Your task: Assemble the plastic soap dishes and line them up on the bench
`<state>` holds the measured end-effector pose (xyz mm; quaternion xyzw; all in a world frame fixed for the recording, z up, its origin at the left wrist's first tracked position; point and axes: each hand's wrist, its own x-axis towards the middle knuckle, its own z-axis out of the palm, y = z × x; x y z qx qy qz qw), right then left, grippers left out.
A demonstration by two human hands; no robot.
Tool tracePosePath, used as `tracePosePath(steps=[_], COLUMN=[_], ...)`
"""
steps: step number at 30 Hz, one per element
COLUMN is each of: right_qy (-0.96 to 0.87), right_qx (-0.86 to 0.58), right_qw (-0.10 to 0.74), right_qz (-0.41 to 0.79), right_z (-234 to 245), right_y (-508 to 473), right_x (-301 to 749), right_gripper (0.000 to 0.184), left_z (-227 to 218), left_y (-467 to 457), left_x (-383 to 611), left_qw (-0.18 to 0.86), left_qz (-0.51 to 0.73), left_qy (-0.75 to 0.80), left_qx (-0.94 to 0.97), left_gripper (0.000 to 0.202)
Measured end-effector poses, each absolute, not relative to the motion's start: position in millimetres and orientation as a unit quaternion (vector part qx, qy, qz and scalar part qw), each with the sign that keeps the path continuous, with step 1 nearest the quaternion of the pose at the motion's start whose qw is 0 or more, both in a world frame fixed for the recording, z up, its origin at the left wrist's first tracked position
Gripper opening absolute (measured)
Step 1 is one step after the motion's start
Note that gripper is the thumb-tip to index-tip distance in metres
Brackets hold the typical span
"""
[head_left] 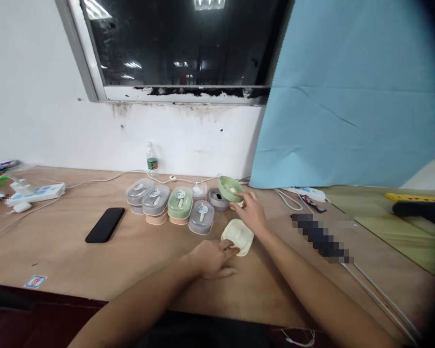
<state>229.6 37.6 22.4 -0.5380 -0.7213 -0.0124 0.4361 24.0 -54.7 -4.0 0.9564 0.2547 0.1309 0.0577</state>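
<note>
My right hand (pixel 251 210) pinches the rim of a green oval plastic dish (pixel 229 187), holding it tilted above the table. My left hand (pixel 213 258) has its fingers stretched out, the fingertips on the near left edge of a cream rounded plastic piece (pixel 239 234) lying on the table. Just behind the raised dish sits a grey open dish (pixel 217 202), with something small and dark in it. Left of my hands stands a grey box with a clear lid (pixel 202 218), a round sticker on top.
More lidded boxes stand stacked: green (pixel 180 205), grey (pixel 155 200) and another grey (pixel 138 191). A clear lid (pixel 198 190) lies behind them. Around are a black phone (pixel 105 225), a bottle (pixel 152 159), a power strip (pixel 39 192) with cables, and a blue sheet (pixel 348 106).
</note>
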Motion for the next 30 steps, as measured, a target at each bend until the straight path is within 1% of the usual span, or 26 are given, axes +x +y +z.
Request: tracePosePath(steps=[2,5,7,8,10,12,14,16,18,22,25,27,30], right_qy=[-0.696,-0.654,-0.625,-0.612,-0.606,-0.628,-0.672,-0.709,-0.723,-0.692,-0.677,-0.683,-0.707], right_qx=[-0.541,-0.533,-0.53,-0.536,-0.562,-0.582,-0.581,-0.572,-0.564,-0.561,-0.584,-0.591,-0.557], right_qw=[0.471,0.526,0.543,0.541,0.5,0.424,0.355,0.329,0.329,0.342,0.334,0.324,0.329], right_qz=[0.01,0.108,0.185,0.215,0.26,0.295,0.292,0.248,0.225,0.299,0.299,0.283,0.287], right_z=[27,30,28,26,19,11,3,-4,-10,-19,-23,-23,-21], right_y=[27,12,4,1,-3,-4,-1,4,9,17,18,17,12], right_x=[235,246,253,256,258,256,252,247,243,243,244,243,241], right_gripper=[0.037,0.045,0.049,0.05,0.05,0.048,0.047,0.045,0.045,0.045,0.042,0.04,0.035], left_z=[-5,-3,-1,0,0,0,1,1,2,3,1,1,0], left_y=[-53,-50,-49,-49,-50,-50,-51,-51,-50,-51,-51,-52,-53], left_x=[21,8,2,0,0,3,5,5,3,-1,0,2,5], left_qw=[0.079,0.115,0.137,0.145,0.151,0.148,0.139,0.127,0.112,0.087,0.089,0.093,0.09], left_qz=[0.134,0.178,0.21,0.225,0.248,0.256,0.246,0.226,0.212,0.206,0.178,0.158,0.146], left_qy=[0.275,0.354,0.414,0.438,0.467,0.477,0.487,0.503,0.515,0.498,0.491,0.49,0.484], left_qx=[0.949,0.911,0.875,0.858,0.835,0.828,0.827,0.824,0.823,0.838,0.848,0.852,0.858], left_gripper=[0.051,0.043,0.052,0.061,0.082,0.098,0.109,0.114,0.11,0.088,0.076,0.078,0.093])
